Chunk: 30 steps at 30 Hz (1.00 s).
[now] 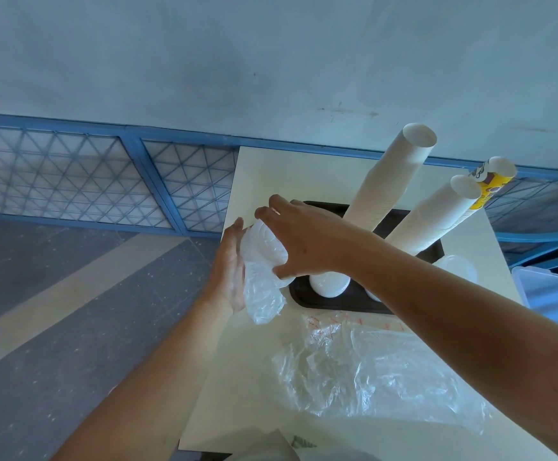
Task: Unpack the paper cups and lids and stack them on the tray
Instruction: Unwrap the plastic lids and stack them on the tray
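Observation:
Over the table's left edge, beside the black tray (304,299), I hold a sleeve of clear lids in thin plastic wrap (263,261). My left hand (231,267) supports it from the left, palm against the wrap. My right hand (299,241) grips it from above, fingers and thumb curled round the lids. On the tray stand two tall stacks of white paper cups (389,184) (430,221), a printed yellow stack (487,191) behind them, and a short stack of white lids (329,284).
An empty clear plastic bag (371,364) lies crumpled on the cream table (264,174) in front of the tray. A clear lid pile (460,266) and a plastic container (550,294) sit at the right edge. The floor drops away left of the table.

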Motion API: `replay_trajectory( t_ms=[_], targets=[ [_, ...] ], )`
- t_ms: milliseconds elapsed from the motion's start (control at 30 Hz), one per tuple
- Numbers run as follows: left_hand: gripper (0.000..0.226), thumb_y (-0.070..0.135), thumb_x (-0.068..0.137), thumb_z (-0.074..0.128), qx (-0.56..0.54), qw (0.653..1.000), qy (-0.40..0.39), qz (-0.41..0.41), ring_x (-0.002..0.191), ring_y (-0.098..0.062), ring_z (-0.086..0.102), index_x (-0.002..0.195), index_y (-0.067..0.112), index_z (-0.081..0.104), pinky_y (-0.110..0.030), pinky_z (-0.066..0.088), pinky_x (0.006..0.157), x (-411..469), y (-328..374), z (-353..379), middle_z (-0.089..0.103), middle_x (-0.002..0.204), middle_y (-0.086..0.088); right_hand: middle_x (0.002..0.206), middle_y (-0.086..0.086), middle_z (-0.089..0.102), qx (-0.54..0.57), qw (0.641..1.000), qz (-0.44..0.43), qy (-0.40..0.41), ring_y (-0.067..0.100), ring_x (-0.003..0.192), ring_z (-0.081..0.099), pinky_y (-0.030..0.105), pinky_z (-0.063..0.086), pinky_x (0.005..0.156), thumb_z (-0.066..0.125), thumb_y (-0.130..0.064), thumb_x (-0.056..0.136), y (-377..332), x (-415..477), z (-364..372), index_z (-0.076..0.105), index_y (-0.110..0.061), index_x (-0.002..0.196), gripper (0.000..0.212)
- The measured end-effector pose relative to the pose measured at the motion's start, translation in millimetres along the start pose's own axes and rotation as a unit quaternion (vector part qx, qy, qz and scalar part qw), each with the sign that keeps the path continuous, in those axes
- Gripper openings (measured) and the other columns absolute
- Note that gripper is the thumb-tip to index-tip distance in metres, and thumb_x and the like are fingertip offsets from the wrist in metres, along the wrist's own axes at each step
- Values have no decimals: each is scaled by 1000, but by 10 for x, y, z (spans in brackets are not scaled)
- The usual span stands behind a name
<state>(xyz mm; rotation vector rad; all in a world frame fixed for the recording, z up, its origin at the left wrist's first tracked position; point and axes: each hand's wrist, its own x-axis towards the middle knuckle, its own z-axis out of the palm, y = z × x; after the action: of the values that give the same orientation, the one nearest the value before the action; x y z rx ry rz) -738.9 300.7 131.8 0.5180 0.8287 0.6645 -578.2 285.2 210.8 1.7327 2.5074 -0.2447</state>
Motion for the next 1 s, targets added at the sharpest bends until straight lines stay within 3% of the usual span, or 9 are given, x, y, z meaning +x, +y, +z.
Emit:
replay_trajectory(
  t_ms=[133, 233, 267, 367, 500, 567, 733, 1000],
  targets=[
    [67, 56, 99, 51, 0, 999, -31, -14, 130, -40, 59, 149, 13, 55, -62, 43, 112, -3, -12, 34, 61, 142, -22, 135, 2, 44, -1, 1000, 9, 2, 22, 102, 56, 41, 58, 81, 86, -52, 72, 67, -33, -40, 36, -20, 150, 98],
    [64, 43, 101, 51, 1, 999, -43, -32, 128, -40, 53, 154, 9, 46, -65, 27, 120, 40, -21, 59, 55, 139, -22, 136, 2, 44, 15, 1000, 21, -3, 23, 105, 57, 37, 56, 84, 87, -51, 73, 159, -67, -84, 33, -20, 152, 100],
    [57, 38, 102, 48, 12, 999, -33, -19, 123, -38, 57, 151, 9, 49, -62, 35, 116, 50, -23, 64, 59, 135, -20, 135, 2, 45, 20, 999, 25, -4, 23, 105, 57, 38, 56, 86, 87, -51, 73, 195, -77, -98, 33, -20, 152, 101],
    [44, 27, 96, 52, 54, 998, -1, 26, 104, -28, 71, 138, 17, 63, -42, 59, 84, 14, -24, 131, 71, 118, -12, 131, -1, 46, 38, 999, 38, -7, 22, 102, 56, 41, 56, 88, 87, -52, 72, 317, -108, -136, 34, -22, 151, 100],
    [38, 14, 96, 55, 99, 991, 80, 50, 112, -27, 69, 130, 25, 70, -28, 60, 63, 30, -23, 197, 71, 127, -10, 132, -2, 44, 49, 997, 57, -6, 21, 102, 56, 38, 54, 89, 86, -51, 73, 489, -148, -173, 34, -22, 152, 99],
    [38, 9, 98, 54, 110, 987, 101, 57, 104, -21, 68, 130, 22, 70, -20, 56, 55, 50, -19, 213, 70, 125, -9, 134, -2, 45, 54, 996, 74, -4, 21, 104, 56, 36, 52, 90, 87, -50, 73, 600, -161, -155, 34, -22, 153, 100],
    [39, 4, 97, 56, 99, 984, 139, 45, 101, -21, 64, 132, 18, 67, -21, 55, 49, 114, -32, 184, 67, 120, -7, 134, 0, 47, 67, 989, 127, -20, 22, 107, 58, 39, 55, 91, 89, -51, 71, 954, -123, 161, 36, -21, 152, 101],
    [38, 2, 97, 60, 103, 983, 147, 36, 101, -26, 67, 129, 20, 67, -35, 61, 58, 252, -72, 159, 68, 115, -6, 143, 6, 45, 95, 972, 203, -70, 28, 117, 58, 44, 56, 96, 90, -51, 69, 1319, 70, 961, 37, -18, 151, 103]
  ],
)
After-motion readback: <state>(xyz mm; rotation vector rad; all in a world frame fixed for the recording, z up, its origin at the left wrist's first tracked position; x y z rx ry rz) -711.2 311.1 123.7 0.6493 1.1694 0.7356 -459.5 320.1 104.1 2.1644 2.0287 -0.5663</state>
